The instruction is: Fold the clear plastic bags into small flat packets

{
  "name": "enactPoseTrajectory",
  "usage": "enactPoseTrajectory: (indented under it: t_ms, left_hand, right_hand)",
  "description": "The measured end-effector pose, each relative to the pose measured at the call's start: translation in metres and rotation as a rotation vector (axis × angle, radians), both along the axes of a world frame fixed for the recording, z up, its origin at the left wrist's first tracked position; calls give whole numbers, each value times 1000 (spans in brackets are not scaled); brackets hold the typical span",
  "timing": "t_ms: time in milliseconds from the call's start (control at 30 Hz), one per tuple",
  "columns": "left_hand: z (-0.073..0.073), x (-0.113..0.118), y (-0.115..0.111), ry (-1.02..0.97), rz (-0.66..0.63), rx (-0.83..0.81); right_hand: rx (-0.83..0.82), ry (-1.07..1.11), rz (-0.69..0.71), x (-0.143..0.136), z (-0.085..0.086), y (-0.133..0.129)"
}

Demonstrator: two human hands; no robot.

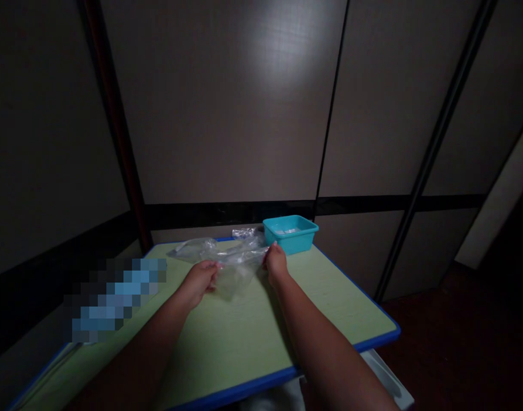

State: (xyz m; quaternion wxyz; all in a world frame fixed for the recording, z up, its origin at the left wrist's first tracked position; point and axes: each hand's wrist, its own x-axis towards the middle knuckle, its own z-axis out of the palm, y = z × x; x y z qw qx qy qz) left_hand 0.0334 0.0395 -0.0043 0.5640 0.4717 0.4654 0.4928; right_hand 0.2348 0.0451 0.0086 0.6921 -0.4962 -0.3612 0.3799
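The left hand [200,281] and right hand [276,264] are apart, each pinching an edge of 1 clear plastic bag [239,275], which spans the gap between them at 12 o'clock from the middle of the green, blue-edged table [235,348]. More crumpled clear plastic [190,250] lies at the bag's 10 o'clock, though I cannot tell whether it is separate; 1 turquoise basket [293,242] stands at 1 o'clock from the right hand.

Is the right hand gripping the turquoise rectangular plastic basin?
No, the right hand pinches the clear plastic bag, and the turquoise basin stands beyond it.
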Motion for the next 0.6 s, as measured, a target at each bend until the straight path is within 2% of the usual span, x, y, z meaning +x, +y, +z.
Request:
enactPoseTrajectory:
  t_ms: [67, 200, 267, 367, 600]
  left_hand:
    - [1, -1, 1, 2, 43, 53]
    - [8, 1, -4, -31, 63, 141]
    - [12, 2, -6, -43, 62, 173]
    - [14, 1, -5, -42, 110, 212]
    - [12, -7, 0, -2, 249, 222]
  right_hand:
    - [-43, 35, 78, -3, 3, -4]
    - [-118, 48, 352, -13, 5, -13]
    - [-121, 36, 394, -16, 4, -14]
    - [-114, 23, 372, -15, 3, -11]
    - [-54, -13, 144, -4, -5, 5]
